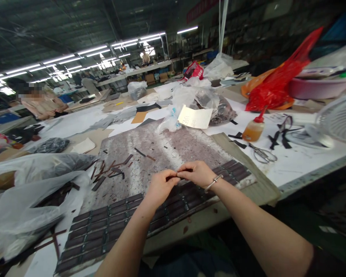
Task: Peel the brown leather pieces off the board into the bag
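Note:
My left hand (162, 185) and my right hand (196, 174) meet fingertip to fingertip above the work board (150, 154). Both are closed in a pinch, with a small dark brown strip between them that is mostly hidden by the fingers. Below them, rows of dark brown rectangular pieces (100, 227) lie side by side along the board's near edge, partly covered by my forearms. Loose thin brown and black strips (109, 169) are scattered on the board to the left of my hands. A metal bracelet sits on my right wrist.
To the right stand a glue bottle (253, 129) with a red tip and scissors (262, 154). Behind the board lies a plastic bag (200, 98) with a handwritten note (195, 117). Clear bags (40, 196) crowd the left. Across the table stands another person (42, 102).

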`<state>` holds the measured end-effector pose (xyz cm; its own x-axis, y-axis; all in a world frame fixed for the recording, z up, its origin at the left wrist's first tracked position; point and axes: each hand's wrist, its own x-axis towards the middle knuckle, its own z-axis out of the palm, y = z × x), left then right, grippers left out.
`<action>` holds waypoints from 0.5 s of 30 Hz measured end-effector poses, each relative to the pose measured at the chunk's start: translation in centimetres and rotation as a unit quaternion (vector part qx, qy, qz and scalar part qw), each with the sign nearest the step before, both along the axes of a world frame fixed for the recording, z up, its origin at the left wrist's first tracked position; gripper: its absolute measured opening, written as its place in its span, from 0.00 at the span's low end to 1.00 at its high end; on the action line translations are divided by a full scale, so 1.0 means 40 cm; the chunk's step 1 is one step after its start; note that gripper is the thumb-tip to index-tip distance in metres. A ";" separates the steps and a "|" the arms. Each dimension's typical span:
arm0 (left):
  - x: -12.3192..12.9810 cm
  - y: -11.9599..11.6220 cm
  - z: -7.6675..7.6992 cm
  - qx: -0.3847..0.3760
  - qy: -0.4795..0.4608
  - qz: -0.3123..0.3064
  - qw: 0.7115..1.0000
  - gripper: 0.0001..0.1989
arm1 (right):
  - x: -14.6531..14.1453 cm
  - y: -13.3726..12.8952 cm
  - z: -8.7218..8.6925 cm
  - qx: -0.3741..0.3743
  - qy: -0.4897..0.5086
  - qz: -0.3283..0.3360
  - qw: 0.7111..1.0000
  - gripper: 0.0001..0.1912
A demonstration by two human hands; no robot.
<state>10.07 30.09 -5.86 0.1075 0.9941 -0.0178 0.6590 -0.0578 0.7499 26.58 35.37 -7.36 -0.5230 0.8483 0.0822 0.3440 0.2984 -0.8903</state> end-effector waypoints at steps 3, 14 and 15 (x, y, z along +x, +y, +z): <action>-0.018 -0.017 -0.029 0.045 0.039 0.022 0.998 0.13 | 0.025 0.012 0.000 0.018 -0.055 -0.005 0.998 0.08; -0.032 -0.078 -0.064 0.064 0.285 -0.070 0.954 0.19 | 0.058 0.054 -0.026 0.034 -0.187 -0.006 0.982 0.07; -0.027 -0.078 -0.063 0.063 0.295 -0.075 0.951 0.19 | 0.059 0.055 -0.029 0.033 -0.186 -0.005 0.982 0.07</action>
